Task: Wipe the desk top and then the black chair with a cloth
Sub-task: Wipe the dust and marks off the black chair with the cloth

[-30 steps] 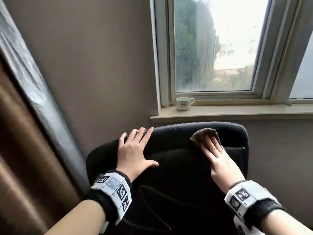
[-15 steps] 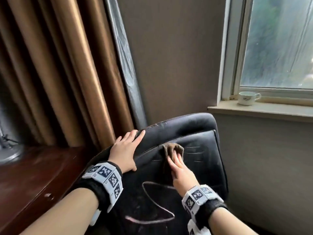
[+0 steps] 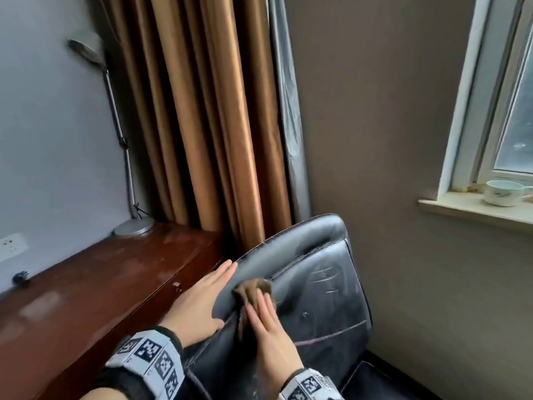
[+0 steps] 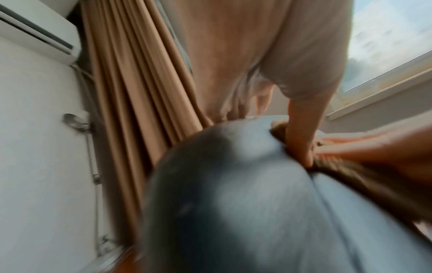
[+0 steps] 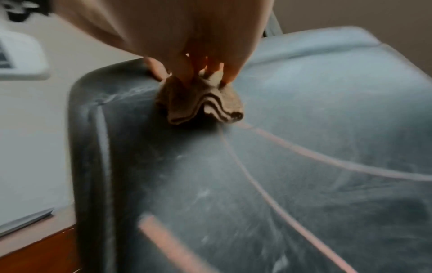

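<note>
The black chair [image 3: 320, 287] stands between the desk and the wall, its scuffed leather backrest turned toward me. A bunched brown cloth [image 3: 253, 293] lies on the backrest's left part, just below the top roll. My right hand [image 3: 265, 321] presses it there with straight fingers. The right wrist view shows the fingertips [image 5: 187, 75] pushing into the folded cloth [image 5: 203, 107]. My left hand [image 3: 207, 293] lies flat on the backrest's left edge, next to the cloth, holding nothing. The red-brown desk top [image 3: 95, 287] stretches to the left. The left wrist view is blurred.
A silver lamp [image 3: 132, 226] stands at the desk's far end by the golden curtain [image 3: 202, 111]. A small dark object [image 3: 20, 277] lies on the desk near the wall. A white cup [image 3: 503, 193] sits on the window sill [image 3: 461, 210] at the right.
My view has swung left, bringing the desk into sight. The right hand has slid the cloth from the backrest's upper right down to its left side, close to the left hand.
</note>
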